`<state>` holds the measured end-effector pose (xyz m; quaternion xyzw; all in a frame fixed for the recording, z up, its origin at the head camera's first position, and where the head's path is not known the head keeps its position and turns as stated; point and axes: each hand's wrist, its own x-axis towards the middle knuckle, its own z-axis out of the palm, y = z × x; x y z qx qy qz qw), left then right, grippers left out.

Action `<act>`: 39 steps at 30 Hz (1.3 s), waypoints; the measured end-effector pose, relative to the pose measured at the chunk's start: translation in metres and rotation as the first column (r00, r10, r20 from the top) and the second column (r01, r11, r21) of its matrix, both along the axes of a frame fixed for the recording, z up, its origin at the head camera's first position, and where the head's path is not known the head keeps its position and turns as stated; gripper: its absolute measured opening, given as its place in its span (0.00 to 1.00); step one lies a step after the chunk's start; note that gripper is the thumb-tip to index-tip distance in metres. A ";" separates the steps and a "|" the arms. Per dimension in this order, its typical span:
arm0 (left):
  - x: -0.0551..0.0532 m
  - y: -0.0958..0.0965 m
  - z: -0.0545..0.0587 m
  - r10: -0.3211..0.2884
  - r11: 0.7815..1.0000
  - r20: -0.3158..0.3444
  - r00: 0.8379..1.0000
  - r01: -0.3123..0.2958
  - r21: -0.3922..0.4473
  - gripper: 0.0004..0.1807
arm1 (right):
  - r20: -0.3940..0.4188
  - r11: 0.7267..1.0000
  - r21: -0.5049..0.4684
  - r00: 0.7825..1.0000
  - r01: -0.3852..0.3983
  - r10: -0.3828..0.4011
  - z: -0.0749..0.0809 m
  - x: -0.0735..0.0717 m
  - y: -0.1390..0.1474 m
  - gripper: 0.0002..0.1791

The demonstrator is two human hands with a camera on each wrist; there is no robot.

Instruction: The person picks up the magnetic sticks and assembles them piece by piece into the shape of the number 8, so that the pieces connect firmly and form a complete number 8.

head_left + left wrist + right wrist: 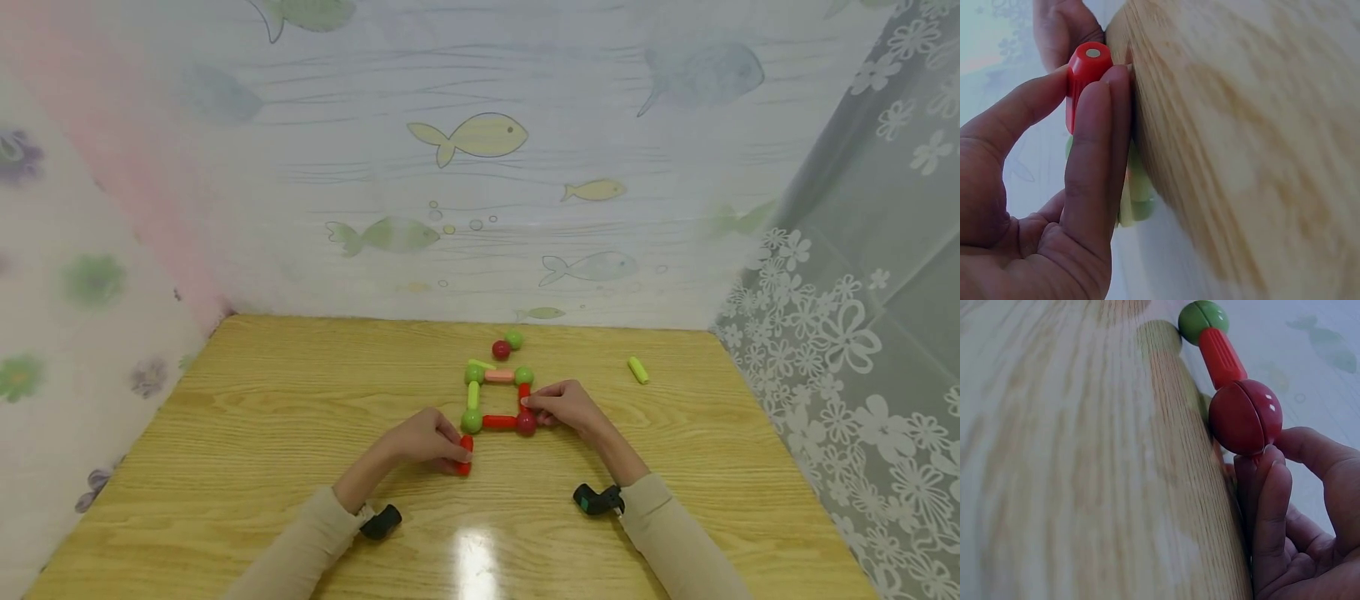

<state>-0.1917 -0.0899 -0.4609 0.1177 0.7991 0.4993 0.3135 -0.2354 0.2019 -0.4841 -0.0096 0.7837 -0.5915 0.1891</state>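
Observation:
A square of magnetic rods and balls lies on the table: three green balls (523,377), one dark red ball (527,423), a salmon rod (498,377) at the back, a yellow-green rod (473,395) on the left, and red rods at the front (499,422) and right. My right hand (567,406) pinches the right-side red rod (524,392), close to the dark red ball. Between thumb and fingers, my left hand (427,440) holds a loose-looking red rod (1088,72) with a silvery end. Its far end is by the front-left green ball (472,422); I cannot tell if they touch.
Behind the square lie another red ball (501,350) and a green ball (513,339). A yellow-green rod (482,364) rests at its back-left corner, and another yellow-green rod (638,370) lies off to the right. Patterned curtains (480,250) hang behind the wooden table (300,358).

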 end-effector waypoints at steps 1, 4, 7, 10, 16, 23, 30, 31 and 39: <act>0.000 0.001 0.000 0.003 1.000 0.000 1.000 -0.003 0.004 0.10 | 0.003 1.000 0.002 1.000 -0.003 0.003 0.003 0.001 0.000 0.18; 0.001 0.002 0.001 0.006 1.000 0.000 1.000 -0.006 0.017 0.10 | 0.010 1.000 0.014 1.000 -0.009 0.009 0.012 0.005 -0.002 0.17; -0.001 0.004 0.001 0.006 0.999 -0.001 1.000 -0.006 0.034 0.10 | 0.011 1.000 0.020 1.000 -0.011 0.011 0.017 0.006 -0.003 0.16; -0.002 0.005 -0.001 0.015 0.999 0.007 1.000 -0.016 0.052 0.09 | 0.009 1.000 0.012 1.000 -0.009 0.009 0.010 0.004 -0.002 0.17; -0.005 0.005 -0.004 0.027 0.996 0.026 0.999 -0.029 0.080 0.09 | -0.016 1.000 0.010 1.000 0.005 -0.005 -0.005 -0.001 0.001 0.18; -0.010 0.002 -0.011 -0.010 0.996 0.028 1.000 0.007 0.094 0.14 | -0.011 1.000 0.015 1.000 0.015 -0.015 -0.006 -0.001 0.000 0.18; -0.014 0.001 -0.013 0.004 0.996 0.079 0.997 -0.011 0.090 0.13 | -0.020 1.000 0.001 1.000 -0.017 0.017 -0.004 0.000 0.002 0.19; -0.014 0.001 -0.013 0.011 0.996 0.085 0.996 -0.018 0.086 0.12 | -0.017 1.000 -0.007 1.000 -0.023 0.023 -0.005 0.000 0.003 0.19; -0.011 -0.001 -0.009 0.032 0.996 0.091 0.995 -0.039 0.074 0.12 | 0.008 0.984 -0.159 0.997 -0.076 0.079 -0.011 -0.003 0.015 0.21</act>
